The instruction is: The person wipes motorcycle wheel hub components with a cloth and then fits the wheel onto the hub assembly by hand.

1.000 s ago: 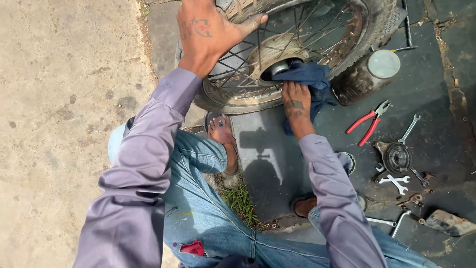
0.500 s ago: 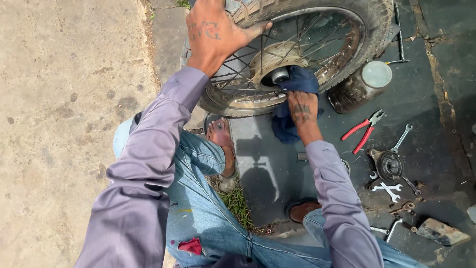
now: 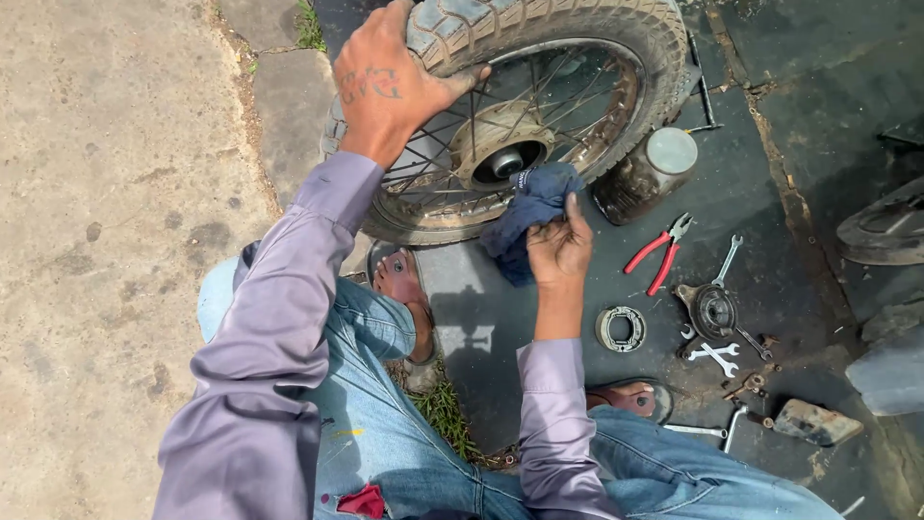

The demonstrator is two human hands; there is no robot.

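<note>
Left hand (image 3: 390, 82) clamped on the tyre of the spoked wheel (image 3: 577, 43); right hand (image 3: 558, 246) grips blue rag (image 3: 529, 207) just below wheel hub (image 3: 500, 154).

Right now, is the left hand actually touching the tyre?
Touching. The head view shows the left hand laid over the tyre, fingers curled across its tread onto the rim.

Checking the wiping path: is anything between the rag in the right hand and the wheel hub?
Nothing visible. The right hand holds the blue rag just below the hub, with no object between them.
</note>
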